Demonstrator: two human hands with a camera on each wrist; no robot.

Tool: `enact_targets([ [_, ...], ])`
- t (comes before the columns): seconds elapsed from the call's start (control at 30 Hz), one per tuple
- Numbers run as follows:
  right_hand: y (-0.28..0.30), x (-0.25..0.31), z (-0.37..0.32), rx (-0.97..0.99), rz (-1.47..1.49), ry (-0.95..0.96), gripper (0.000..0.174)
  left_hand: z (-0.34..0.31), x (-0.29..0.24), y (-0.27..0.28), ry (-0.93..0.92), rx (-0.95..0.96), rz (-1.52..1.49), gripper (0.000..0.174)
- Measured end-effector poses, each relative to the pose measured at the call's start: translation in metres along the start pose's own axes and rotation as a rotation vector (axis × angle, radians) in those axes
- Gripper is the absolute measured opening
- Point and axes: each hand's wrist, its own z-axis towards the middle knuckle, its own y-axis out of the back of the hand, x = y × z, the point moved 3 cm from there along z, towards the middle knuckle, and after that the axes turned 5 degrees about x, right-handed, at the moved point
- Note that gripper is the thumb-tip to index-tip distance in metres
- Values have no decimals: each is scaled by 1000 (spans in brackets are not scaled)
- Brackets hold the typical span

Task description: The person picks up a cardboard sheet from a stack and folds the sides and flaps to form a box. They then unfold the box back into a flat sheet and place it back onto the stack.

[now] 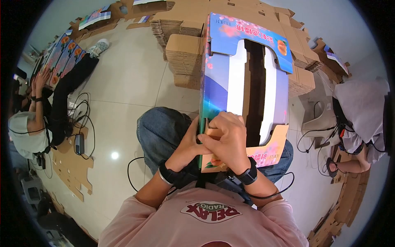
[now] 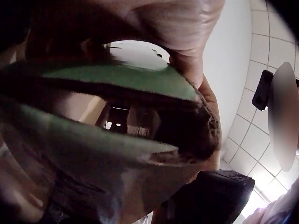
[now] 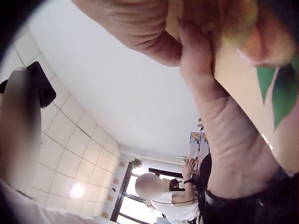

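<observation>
The pink shirt (image 1: 164,222) was nearest, with the jeans (image 1: 158,131) in front of it, partly under the box (image 1: 214,82). At the box's near left corner, the left hand (image 1: 188,145) gripped the side wall, and the right hand (image 1: 227,138), fingers curled, pinched the edge just beside it. Farther along the box ran its long dark opening. The box looked light and fairly stiff, its printed face perhaps a bit slick; the thin flaps and the strips beside the opening would likely bend or crease, so the folded corners seemed the best hold. To the right of the box stood a stool (image 1: 314,117); beyond its far end lay cardboard stacks (image 1: 185,51).
</observation>
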Motion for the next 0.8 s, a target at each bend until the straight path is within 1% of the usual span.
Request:
enact_targets([
  [0.47,-3,-2,-2,-12,41,10,22,0,-1,1,31,1,0,95],
  [0.53,-3,-2,-1,-22,45,30,29,-1,1,2,27,-3,-5,96],
  [0.6,-4,-3,-2,-20,50,29,29,-1,3,2,-17,9,70,76],
  [0.77,-5,-5,-3,-19,68,33,28,-2,5,4,-3,4,88,75],
  [0.8,-5,-5,-3,-10,63,32,25,-3,6,4,5,-1,80,74],
])
